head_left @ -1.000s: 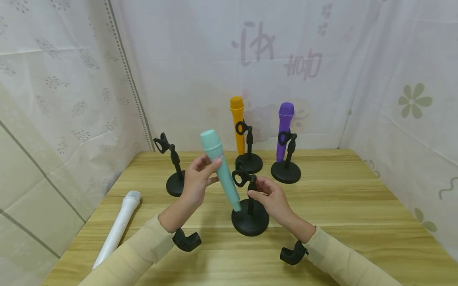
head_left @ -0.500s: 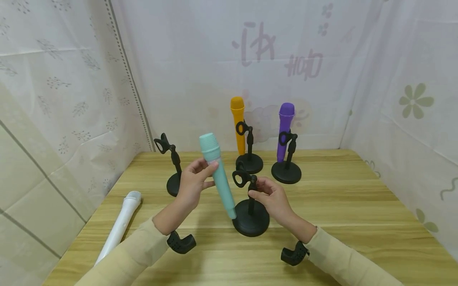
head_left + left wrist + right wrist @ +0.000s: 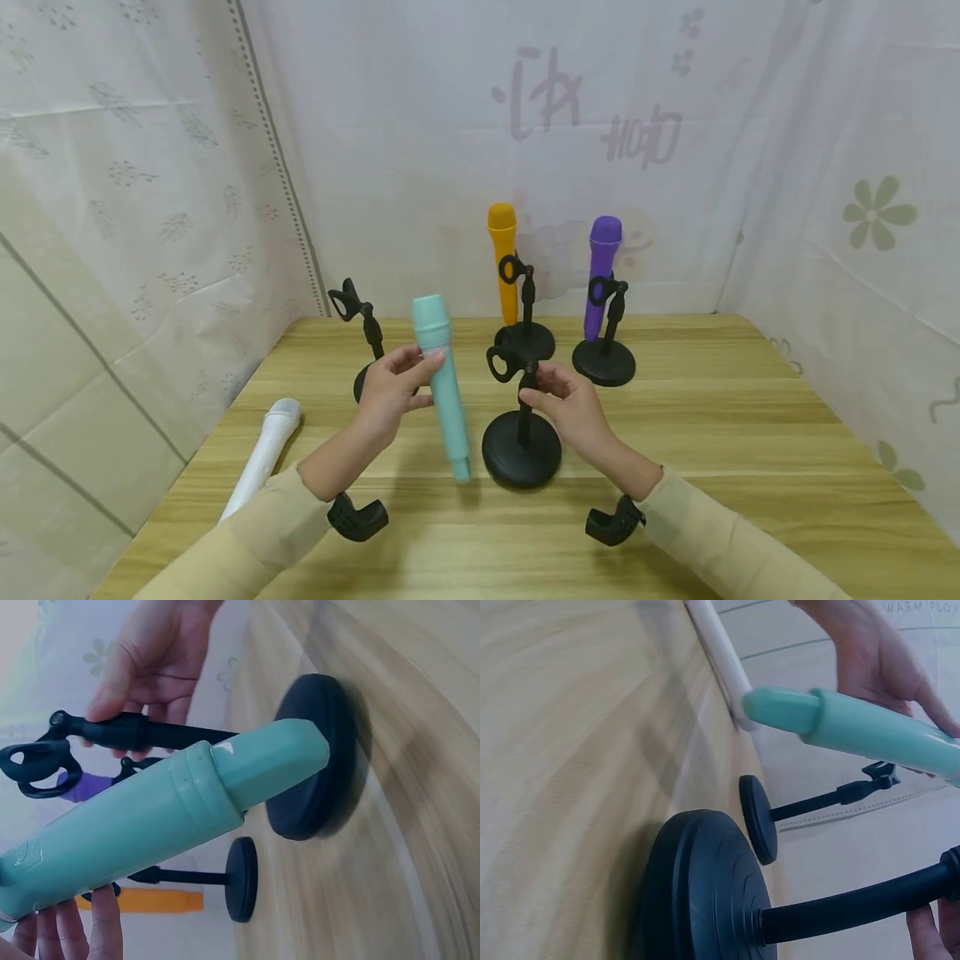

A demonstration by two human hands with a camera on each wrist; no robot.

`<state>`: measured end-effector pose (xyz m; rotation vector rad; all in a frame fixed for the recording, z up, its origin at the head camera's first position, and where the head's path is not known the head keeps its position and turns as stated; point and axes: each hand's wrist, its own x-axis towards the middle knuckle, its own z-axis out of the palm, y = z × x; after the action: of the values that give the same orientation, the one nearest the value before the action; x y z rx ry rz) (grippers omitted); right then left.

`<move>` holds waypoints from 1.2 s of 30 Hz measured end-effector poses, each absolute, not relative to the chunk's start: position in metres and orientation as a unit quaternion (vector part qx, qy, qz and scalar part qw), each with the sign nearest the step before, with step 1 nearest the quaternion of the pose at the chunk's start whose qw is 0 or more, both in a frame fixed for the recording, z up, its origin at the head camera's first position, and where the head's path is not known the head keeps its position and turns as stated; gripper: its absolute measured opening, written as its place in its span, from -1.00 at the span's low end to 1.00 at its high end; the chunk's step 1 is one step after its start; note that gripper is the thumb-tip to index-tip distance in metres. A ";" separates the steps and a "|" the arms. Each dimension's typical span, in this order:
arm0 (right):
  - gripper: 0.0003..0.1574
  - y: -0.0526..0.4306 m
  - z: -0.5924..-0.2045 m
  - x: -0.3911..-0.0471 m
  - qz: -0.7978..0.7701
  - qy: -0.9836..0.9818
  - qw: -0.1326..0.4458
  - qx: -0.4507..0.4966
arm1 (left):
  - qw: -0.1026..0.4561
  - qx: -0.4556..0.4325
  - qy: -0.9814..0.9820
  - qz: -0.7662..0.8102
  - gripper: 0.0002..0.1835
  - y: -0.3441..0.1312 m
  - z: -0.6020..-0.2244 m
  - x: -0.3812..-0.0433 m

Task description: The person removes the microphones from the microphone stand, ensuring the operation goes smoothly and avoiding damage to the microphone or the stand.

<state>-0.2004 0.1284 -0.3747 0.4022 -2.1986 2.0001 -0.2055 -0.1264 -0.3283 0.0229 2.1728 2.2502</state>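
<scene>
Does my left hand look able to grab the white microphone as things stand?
Probably not yet: your left hand is holding the teal microphone, so it would likely need freeing first, though the white microphone lies on that side.

Scene lies sideways in right wrist view. Left hand (image 3: 877, 664), upper right, holds teal microphone (image 3: 877, 729), tapered end pointing left, clear of wooden tabletop (image 3: 577, 772). Right hand (image 3: 925, 939), mostly cut off at lower right edge, touches pole of near black stand (image 3: 716, 889); thick round base sits on wood. Farther black stand (image 3: 759, 819) beyond, clip (image 3: 883, 775) holding nothing. White microphone (image 3: 721, 660) lies on tabletop near top. Pale cloth (image 3: 832, 862) behind, grey lines, lettering "WARM FLOW" partly cropped.
</scene>
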 end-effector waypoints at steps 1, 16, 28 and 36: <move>-0.63 0.128 -0.373 -0.201 0.663 -0.733 0.073 0.136 | 0.008 0.007 0.698 0.716 -0.46 -0.128 -0.329 -0.205; -0.60 0.116 -0.359 -0.222 0.694 -0.707 0.054 0.128 | 0.074 -0.011 0.734 0.674 -0.40 -0.159 -0.331 -0.195; -0.58 0.101 -0.350 -0.246 0.709 -0.691 0.046 0.133 | 0.109 -0.020 0.763 0.637 -0.33 -0.186 -0.339 -0.191; -0.59 0.090 -0.344 -0.262 0.708 -0.692 0.053 0.131 | 0.146 -0.020 0.776 0.613 -0.31 -0.205 -0.343 -0.189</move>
<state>-0.2625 0.0897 -0.3435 0.3994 -2.1049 2.1513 -0.1890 -0.2052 -0.3434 -0.0584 2.2343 1.7663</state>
